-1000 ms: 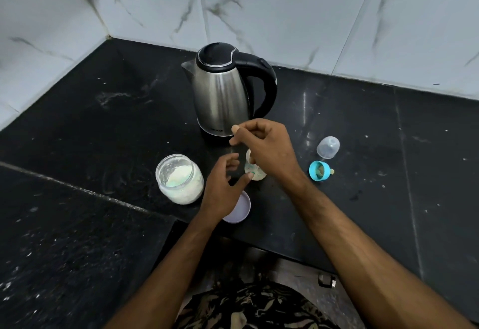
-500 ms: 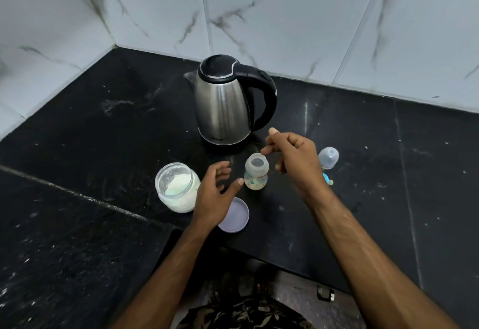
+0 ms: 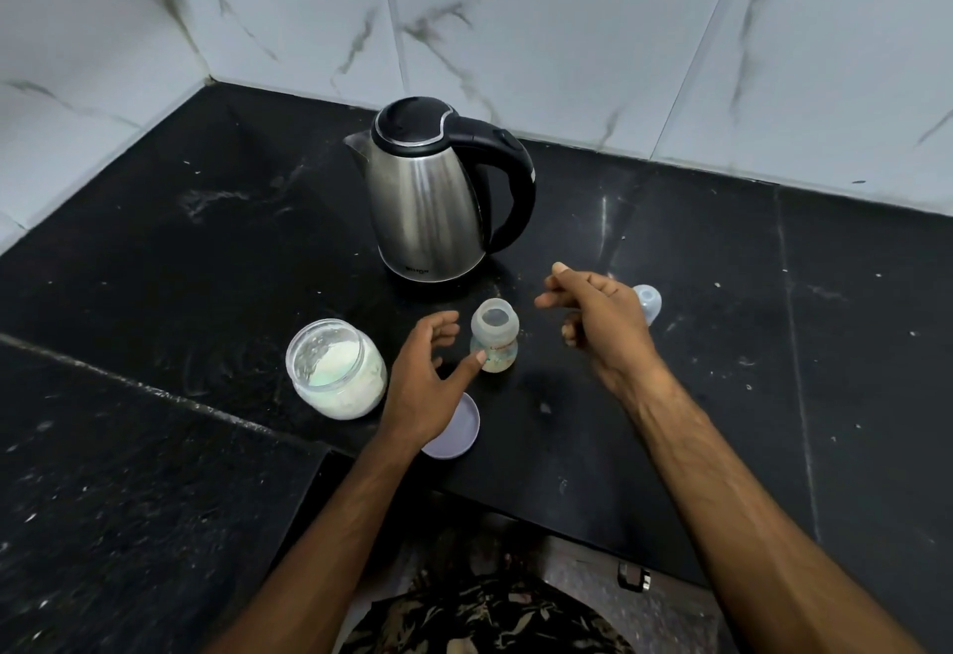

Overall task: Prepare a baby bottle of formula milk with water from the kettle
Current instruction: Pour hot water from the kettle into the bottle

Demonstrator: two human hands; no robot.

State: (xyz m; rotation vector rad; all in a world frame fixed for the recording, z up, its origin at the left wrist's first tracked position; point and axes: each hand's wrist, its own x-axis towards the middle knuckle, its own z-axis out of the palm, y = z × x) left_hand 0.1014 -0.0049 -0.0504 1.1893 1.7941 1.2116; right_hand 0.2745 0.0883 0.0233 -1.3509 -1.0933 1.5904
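Steel kettle unmoved; right hand seemingly farther from bottle.

the right hand is off the small clear baby bottle now, out to its right with fingers loosely curled and nothing in them, where a second ago it sat right above the bottle's open mouth. that mouth is in full view. the blue teat ring is gone behind the right hand. the left hand drifts in, its thumb tip meeting the bottle's lower side.
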